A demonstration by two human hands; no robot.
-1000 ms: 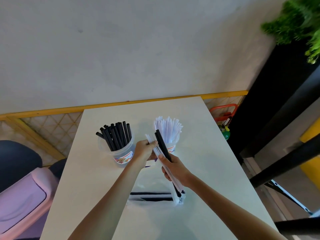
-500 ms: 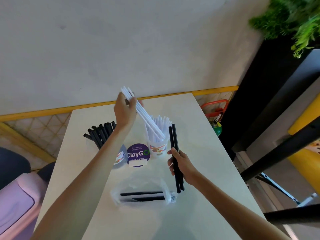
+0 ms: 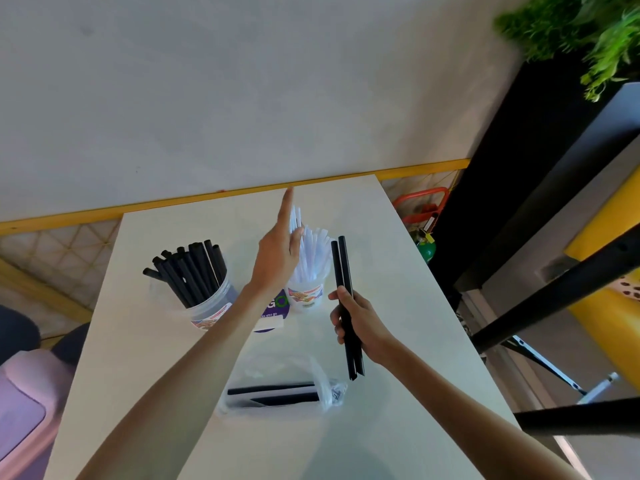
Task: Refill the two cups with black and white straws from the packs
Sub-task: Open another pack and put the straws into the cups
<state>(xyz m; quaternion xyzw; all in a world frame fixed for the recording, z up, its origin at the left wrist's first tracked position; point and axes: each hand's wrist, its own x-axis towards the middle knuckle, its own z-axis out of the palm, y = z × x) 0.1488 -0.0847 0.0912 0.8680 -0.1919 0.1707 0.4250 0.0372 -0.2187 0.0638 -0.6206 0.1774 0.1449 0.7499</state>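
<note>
A clear cup (image 3: 207, 308) on the left of the white table (image 3: 138, 375) stands full of black straws (image 3: 194, 268). To its right a second cup (image 3: 306, 296) bristles with white straws (image 3: 317, 251). My left hand (image 3: 277, 258) hovers over that cup, index finger straight up, thumb and lower fingers pinching a few white straws (image 3: 295, 216) that stand taller than the rest. Beside the cup on the right, my right hand (image 3: 360, 323) grips two black straws (image 3: 343, 265) upright. A clear plastic pack (image 3: 277, 393) with a few black straws lies near me.
A purple ClayGo label (image 3: 278, 310) stands between the cups. A black planter (image 3: 519, 168) with green leaves rises to the right of the table. A red frame (image 3: 422, 206) sits on the floor behind the table. A pink object (image 3: 20, 410) is at lower left.
My left hand separated the white straws from the mixed bundle, lifted them and lowered them upright into the white-straw cup. My right hand kept the two black straws, barely moving.
</note>
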